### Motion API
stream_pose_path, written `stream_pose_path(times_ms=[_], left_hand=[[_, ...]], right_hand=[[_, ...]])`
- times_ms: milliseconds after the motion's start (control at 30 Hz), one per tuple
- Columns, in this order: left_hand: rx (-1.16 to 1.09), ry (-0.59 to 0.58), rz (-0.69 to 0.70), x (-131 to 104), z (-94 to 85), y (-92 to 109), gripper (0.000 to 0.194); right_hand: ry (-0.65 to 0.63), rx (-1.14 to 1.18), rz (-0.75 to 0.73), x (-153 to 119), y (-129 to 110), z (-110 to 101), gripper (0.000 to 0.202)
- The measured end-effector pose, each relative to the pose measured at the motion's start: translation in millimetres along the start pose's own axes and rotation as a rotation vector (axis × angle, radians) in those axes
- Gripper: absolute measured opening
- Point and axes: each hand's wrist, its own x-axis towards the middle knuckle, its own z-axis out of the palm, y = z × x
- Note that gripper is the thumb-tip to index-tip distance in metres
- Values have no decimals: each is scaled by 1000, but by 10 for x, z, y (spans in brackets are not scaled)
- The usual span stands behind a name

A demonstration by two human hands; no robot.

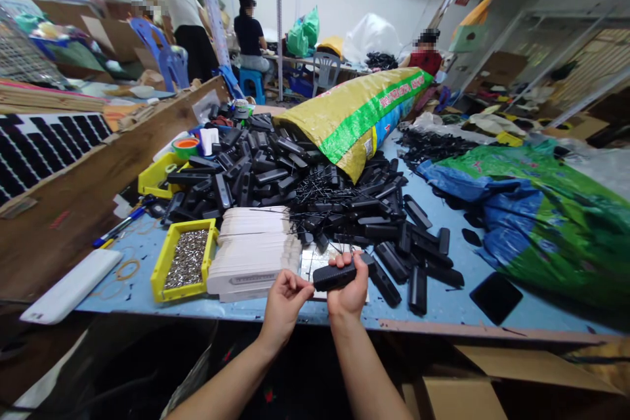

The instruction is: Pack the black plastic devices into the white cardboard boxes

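Observation:
My right hand (349, 292) is wrapped round a black oblong plastic part (331, 277), held nearly level above the table's front edge. At its left end, my left hand (289, 294) has thumb and forefinger pinched together; what lies between them, if anything, is too small to make out. Just left of my hands lies a stack of white cards (256, 246). Beside that, a yellow bin (158, 273) holds many small shiny metal pieces (188, 256). A heap of similar black plastic parts (378, 210) spreads behind my hands, with thin black rods (322, 193) on top.
A yellow and green woven sack (339, 115) lies across the heap. At right are a green and blue sack (541, 223) and a flat black pad (495, 298). A white case (71, 285) and blue pen (121, 226) lie left. Several people sit or stand farther back.

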Motion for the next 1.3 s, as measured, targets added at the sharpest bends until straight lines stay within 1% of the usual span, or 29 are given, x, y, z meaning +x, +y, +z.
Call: stream_pose_path(times_ms=[67, 167, 333, 400, 467, 533, 567, 633, 700, 767, 867, 933, 967, 1000, 1067, 1100, 1167, 1200, 1233, 1300], left_hand=[[47, 10, 24, -19, -3, -25, 39], [96, 7, 50, -45, 3, -48, 37], [128, 28, 45, -39, 18, -77, 30], [138, -16, 14, -25, 0, -82, 30], [187, -92, -11, -12, -33, -72, 32], [307, -161, 1, -3, -69, -43, 25], [381, -180, 29, 1, -83, -25, 19], [517, -193, 115, 4, -98, 6, 15], [613, -183, 201, 0, -95, 6, 16], [674, -179, 247, -13, -83, -39, 18], [722, -199, 207, -33, -83, -161, 20], [728, -233, 157, -29, -129, -222, 17], [732, -240, 148, -19, -176, -234, 18], [743, -232, 156, -2, -243, -230, 23], [807, -174, 214, 45, -437, -185, 33], [861, -137, 258, 73, -563, -152, 33], [989, -76, 378, 127, -853, -89, 29], [1055, -63, 451, 151, -1006, -65, 28], [1126, -59, 525, 170, -1156, -49, 27], [1284, -101, 638, 195, -1424, -43, 30]], right_hand=[[16, 7, 20, 6, 29, -30, 25], [6, -40, 49, 32, 55, -66, 25], [18, -110, 2, 85, 64, -108, 25], [30, -102, -21, 96, 55, -116, 25], [38, -80, -34, 97, 40, -113, 24], [40, -62, -30, 85, 23, -98, 24], [37, -56, -27, 75, 17, -90, 24], [25, -50, -32, 48, 14, -79, 24], [5, -43, -52, 21, 33, -85, 23], [-2, -30, -69, 6, 70, -115, 23], [6, -51, -60, 37, 120, -197, 22], [-44, -123, -89, 96, 119, -273, 19], [-83, -168, -146, 133, 109, -320, 16], [-132, -228, -219, 173, 95, -371, 14], [-259, -400, -351, 255, 80, -486, 11], [-328, -495, -376, 296, 82, -544, 12], [-443, -652, -349, 385, 103, -636, 14], [-447, -663, -322, 433, 114, -663, 14], [-400, -612, -302, 483, 117, -676, 13], [-238, -433, -266, 581, 91, -664, 11]])
